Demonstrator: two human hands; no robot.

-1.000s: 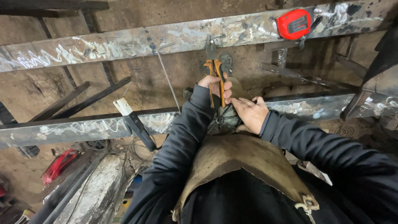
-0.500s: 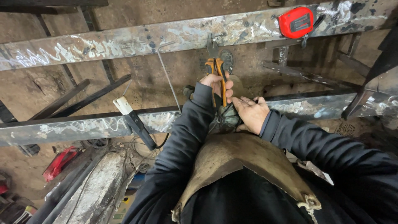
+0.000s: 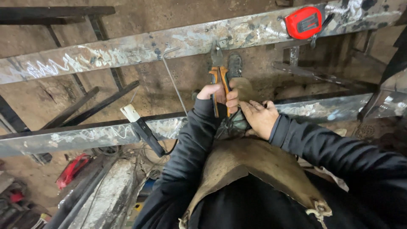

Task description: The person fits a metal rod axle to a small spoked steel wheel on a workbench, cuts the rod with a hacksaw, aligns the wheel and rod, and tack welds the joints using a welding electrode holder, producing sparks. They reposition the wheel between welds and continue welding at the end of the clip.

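Orange-handled pliers [image 3: 219, 87] in left hand [image 3: 220, 94], right hand [image 3: 259, 118] beside, above leather apron [image 3: 254, 169].

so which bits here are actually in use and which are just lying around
In use:
- orange-handled steel pliers, gripped by the left hand
- dark bundle under the right hand
- near scuffed steel bar

Lying about:
- red tape measure on the far bar
- thin bent metal rod
- white-tipped black tool

A red, rounded tape measure [image 3: 303, 22] sits on the far scuffed steel beam [image 3: 127, 50], up at the right. A thin bent wire rod [image 3: 174, 82] slants between it and the near steel beam [image 3: 80, 136]. A black-handled, white-tipped tool [image 3: 142, 129] leans on that near beam.
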